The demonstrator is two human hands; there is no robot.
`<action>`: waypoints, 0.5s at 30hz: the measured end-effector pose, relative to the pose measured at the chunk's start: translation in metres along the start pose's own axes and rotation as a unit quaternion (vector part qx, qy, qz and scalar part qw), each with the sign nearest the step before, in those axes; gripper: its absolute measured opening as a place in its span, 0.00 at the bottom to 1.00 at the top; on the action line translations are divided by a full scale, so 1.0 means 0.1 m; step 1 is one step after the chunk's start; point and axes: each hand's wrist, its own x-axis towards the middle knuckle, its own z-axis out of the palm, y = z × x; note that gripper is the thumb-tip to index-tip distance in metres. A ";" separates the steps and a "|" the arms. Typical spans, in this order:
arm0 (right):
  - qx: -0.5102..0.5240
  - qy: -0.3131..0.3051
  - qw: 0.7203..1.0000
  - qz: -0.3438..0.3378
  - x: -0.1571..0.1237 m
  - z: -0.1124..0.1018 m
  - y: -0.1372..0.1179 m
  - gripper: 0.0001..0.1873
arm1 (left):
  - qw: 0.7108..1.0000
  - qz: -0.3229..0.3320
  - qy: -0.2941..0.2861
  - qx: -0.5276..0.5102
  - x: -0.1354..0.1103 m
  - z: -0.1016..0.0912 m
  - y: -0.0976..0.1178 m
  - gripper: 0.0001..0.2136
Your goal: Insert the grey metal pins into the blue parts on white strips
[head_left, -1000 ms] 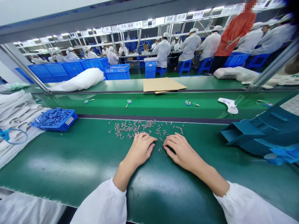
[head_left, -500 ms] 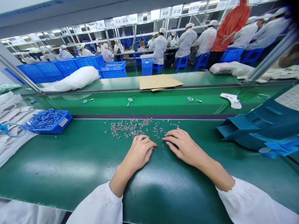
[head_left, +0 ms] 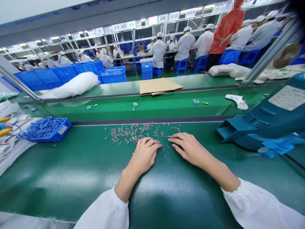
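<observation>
Small silvery metal parts (head_left: 133, 133), too tiny to name for sure, lie scattered in a loose patch on the green work surface (head_left: 78, 178). My left hand (head_left: 145, 154) rests palm down at the near edge of the patch, fingers bent and slightly apart, index fingertip touching down beside some parts. Opposite it, my right hand (head_left: 188, 148) reaches in from the right with fingers stretched and thumb apart, its fingertips among a few parts. A narrow gap with several loose parts separates the two hands. I see nothing gripped in either one.
At left stands a blue bin (head_left: 58, 132) of blue pieces. A teal blower-like machine (head_left: 264, 117) sits at right. Beyond, a green belt (head_left: 109, 109) carries small wired parts and a white handheld device (head_left: 237, 101); cardboard (head_left: 159, 85) lies behind. Several people in white work farther off.
My left hand has shifted slightly right, and its fingertips sit closer to the parts between the hands. The wired parts have drifted right along the belt. The view has turned a little.
</observation>
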 end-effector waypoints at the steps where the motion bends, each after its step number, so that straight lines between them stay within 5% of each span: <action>1: -0.002 -0.001 1.000 -0.003 0.01 0.01 -0.01 0.16 | 1.000 0.003 -0.002 0.005 0.05 0.02 0.02 0.14; 15: -0.027 -0.008 0.995 0.094 -0.09 -0.10 0.43 0.16 | 0.997 -0.024 -0.015 0.071 0.24 0.03 -0.03 0.16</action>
